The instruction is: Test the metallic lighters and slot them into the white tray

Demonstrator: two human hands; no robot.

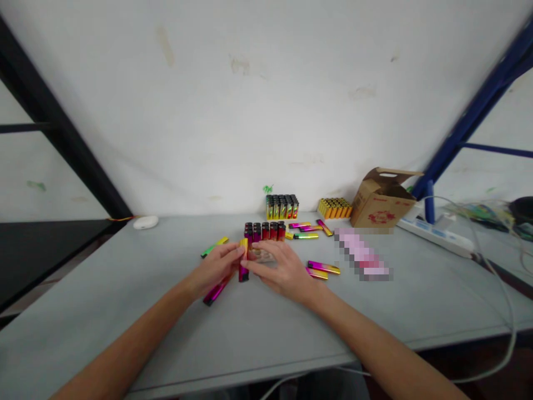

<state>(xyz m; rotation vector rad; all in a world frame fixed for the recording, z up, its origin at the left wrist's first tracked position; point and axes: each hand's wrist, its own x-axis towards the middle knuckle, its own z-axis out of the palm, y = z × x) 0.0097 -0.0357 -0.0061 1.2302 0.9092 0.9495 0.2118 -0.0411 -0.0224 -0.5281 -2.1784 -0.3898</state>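
My left hand (219, 268) pinches the upper part of a yellow and purple lighter (244, 269), which stands upright with its dark end down. The thumb of my right hand (285, 269) touches the same lighter from the right, its fingers curved over a clear holder (263, 255). Just behind my hands, red and purple lighters (265, 231) stand in rows. Under my left hand lies a magenta lighter (217, 291), and a green and yellow one (214, 247) lies beyond it. More loose lighters (323, 268) lie to the right of my right hand.
Against the wall stand a block of multicoloured lighters (282, 207) and a tray of yellow ones (335, 208). An open cardboard box (381, 203), a blurred pink item (361, 253) and a white power strip (437, 236) are at the right. A white case (145, 223) sits far left.
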